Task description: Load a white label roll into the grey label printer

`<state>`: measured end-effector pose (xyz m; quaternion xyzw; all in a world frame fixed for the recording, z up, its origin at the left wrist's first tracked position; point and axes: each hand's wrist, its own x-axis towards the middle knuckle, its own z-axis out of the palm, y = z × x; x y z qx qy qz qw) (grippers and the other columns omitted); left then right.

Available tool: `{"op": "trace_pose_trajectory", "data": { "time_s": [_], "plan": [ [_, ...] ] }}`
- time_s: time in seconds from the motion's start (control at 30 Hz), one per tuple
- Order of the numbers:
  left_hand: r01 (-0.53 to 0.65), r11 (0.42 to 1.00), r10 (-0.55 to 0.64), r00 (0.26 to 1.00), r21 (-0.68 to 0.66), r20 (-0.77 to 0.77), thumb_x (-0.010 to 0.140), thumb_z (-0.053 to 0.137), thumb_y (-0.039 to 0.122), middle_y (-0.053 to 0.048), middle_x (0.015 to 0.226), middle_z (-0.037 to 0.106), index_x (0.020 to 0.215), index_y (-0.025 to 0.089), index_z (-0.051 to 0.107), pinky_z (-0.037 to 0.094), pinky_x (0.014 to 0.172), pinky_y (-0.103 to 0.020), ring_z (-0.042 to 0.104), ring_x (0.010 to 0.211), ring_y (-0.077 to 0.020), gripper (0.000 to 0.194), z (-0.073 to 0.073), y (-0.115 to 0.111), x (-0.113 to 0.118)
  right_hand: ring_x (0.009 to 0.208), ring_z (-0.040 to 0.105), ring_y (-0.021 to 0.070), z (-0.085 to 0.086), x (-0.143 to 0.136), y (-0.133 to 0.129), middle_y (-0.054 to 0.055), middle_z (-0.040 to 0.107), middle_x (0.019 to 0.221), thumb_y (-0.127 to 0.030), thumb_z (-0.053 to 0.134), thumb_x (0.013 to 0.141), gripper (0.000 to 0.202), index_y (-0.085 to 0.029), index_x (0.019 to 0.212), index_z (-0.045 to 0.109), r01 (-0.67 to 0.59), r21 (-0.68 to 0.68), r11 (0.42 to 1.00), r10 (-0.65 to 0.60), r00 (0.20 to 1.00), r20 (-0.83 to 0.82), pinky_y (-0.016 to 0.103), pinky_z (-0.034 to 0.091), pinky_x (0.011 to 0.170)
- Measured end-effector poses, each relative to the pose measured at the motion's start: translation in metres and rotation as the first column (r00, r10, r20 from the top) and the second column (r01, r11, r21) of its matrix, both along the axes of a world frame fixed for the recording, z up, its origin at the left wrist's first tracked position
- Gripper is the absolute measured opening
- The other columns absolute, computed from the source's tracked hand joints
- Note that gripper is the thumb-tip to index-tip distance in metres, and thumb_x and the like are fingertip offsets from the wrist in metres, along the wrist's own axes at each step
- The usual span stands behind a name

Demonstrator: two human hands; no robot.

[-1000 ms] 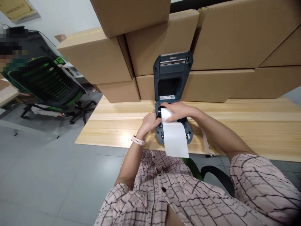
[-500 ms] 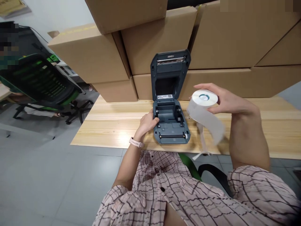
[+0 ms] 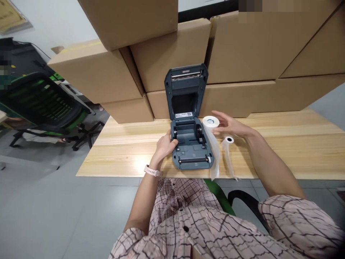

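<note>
Large label roll (image 3: 207, 126) is standing upright just right of the open label printer (image 3: 190, 124), core axis vertical, lying left of the right hand (image 3: 230, 125). That nearer hand is curving wide beside it, touch unclear; left hand (image 3: 164, 146) is holding the printer's left edge.

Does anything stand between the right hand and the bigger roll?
Nothing visible: the right hand is right beside the bigger roll, though contact is unclear. The smaller roll stands nearer the table's front edge, not between them.
</note>
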<state>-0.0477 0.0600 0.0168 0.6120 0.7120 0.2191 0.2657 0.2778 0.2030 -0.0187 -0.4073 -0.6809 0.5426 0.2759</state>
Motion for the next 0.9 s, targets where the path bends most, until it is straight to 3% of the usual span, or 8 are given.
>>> {"op": "trace_pose_trajectory", "data": {
  "time_s": [0.1,0.2,0.3,0.43,0.63,0.7,0.77,0.9],
  "plan": [
    [-0.009,1.000,0.009,0.999,-0.006,0.039,0.085,0.051,0.025,-0.012,0.111,0.080,0.141,0.020,0.061,0.053,0.083,-0.038,0.074,0.096,-0.0302,0.057,0.000,0.000,0.000,0.153,0.050,0.0351,-0.012,0.040,-0.025,0.008,0.059,0.159,-0.047,0.087,0.080,0.075,-0.041,0.148,0.057,0.102,-0.072,0.992,-0.109,0.989,-0.095,0.058,0.051,0.118],
    [-0.011,1.000,0.011,1.000,-0.014,0.024,0.084,0.051,0.025,-0.011,0.106,0.080,0.139,0.020,0.062,0.052,0.081,-0.037,0.074,0.094,-0.0295,0.056,0.000,0.001,0.000,0.152,0.052,0.0349,-0.019,0.060,-0.051,0.008,0.060,0.158,-0.045,0.087,0.081,0.065,-0.040,0.141,0.062,0.042,-0.166,0.985,-0.059,0.994,-0.095,0.056,0.055,0.113],
    [-0.015,1.000,0.015,1.000,-0.005,0.005,0.085,0.051,0.025,-0.011,0.100,0.080,0.138,0.020,0.062,0.052,0.081,-0.037,0.073,0.093,-0.0293,0.055,-0.001,0.001,0.000,0.142,0.060,0.0328,-0.023,0.049,-0.063,0.008,0.061,0.158,-0.043,0.092,0.075,0.073,-0.039,0.143,0.064,-0.052,-0.180,0.982,0.038,0.996,-0.080,0.050,0.059,0.107],
    [-0.032,0.999,0.032,0.999,-0.008,0.031,0.084,0.052,0.025,-0.010,0.101,0.079,0.139,0.021,0.062,0.051,0.080,-0.036,0.072,0.089,-0.0282,0.056,-0.003,0.000,0.002,0.101,0.074,0.0250,-0.026,0.031,-0.058,0.011,0.080,0.117,-0.046,0.094,0.073,0.049,-0.024,0.114,0.078,-0.119,-0.166,0.979,0.108,0.991,-0.077,0.040,0.062,0.088],
    [-0.039,0.999,0.039,0.999,-0.009,0.035,0.084,0.053,0.027,-0.010,0.100,0.079,0.140,0.021,0.064,0.051,0.081,-0.036,0.071,0.090,-0.0283,0.057,-0.003,0.000,0.002,0.072,0.066,0.0193,0.010,0.025,-0.059,0.003,0.074,0.082,-0.080,0.084,0.067,0.075,-0.024,0.117,0.075,-0.172,-0.013,0.985,0.163,0.954,-0.252,0.034,0.053,0.065],
    [-0.037,0.999,0.037,0.998,0.008,0.058,0.084,0.052,0.027,-0.010,0.103,0.079,0.141,0.021,0.063,0.051,0.080,-0.036,0.071,0.089,-0.0276,0.058,-0.004,0.000,0.002,0.076,0.066,0.0192,0.037,0.001,-0.063,0.005,0.076,0.091,-0.072,0.083,0.075,0.071,-0.024,0.127,0.074,-0.245,0.070,0.967,0.254,0.949,-0.185,0.034,0.053,0.068],
    [-0.044,0.999,0.042,0.995,0.020,0.087,0.084,0.052,0.026,-0.010,0.103,0.079,0.142,0.020,0.063,0.051,0.079,-0.036,0.070,0.087,-0.0266,0.060,-0.006,0.000,0.002,0.091,0.070,0.0213,0.060,-0.036,-0.066,0.007,0.078,0.113,-0.059,0.070,0.095,0.058,-0.028,0.144,0.066,-0.405,0.292,0.867,0.387,0.914,0.120,0.035,0.056,0.080],
    [-0.069,0.998,0.067,0.992,0.013,0.106,0.086,0.051,0.028,-0.010,0.098,0.079,0.147,0.020,0.060,0.051,0.080,-0.037,0.070,0.085,-0.0265,0.062,-0.009,-0.003,0.005,0.135,0.063,0.0311,0.069,-0.100,-0.064,0.007,0.059,0.160,-0.051,0.050,0.106,0.062,-0.028,0.163,0.046,-0.590,0.443,0.675,0.393,0.796,0.461,0.048,0.052,0.111]
  ]
}}
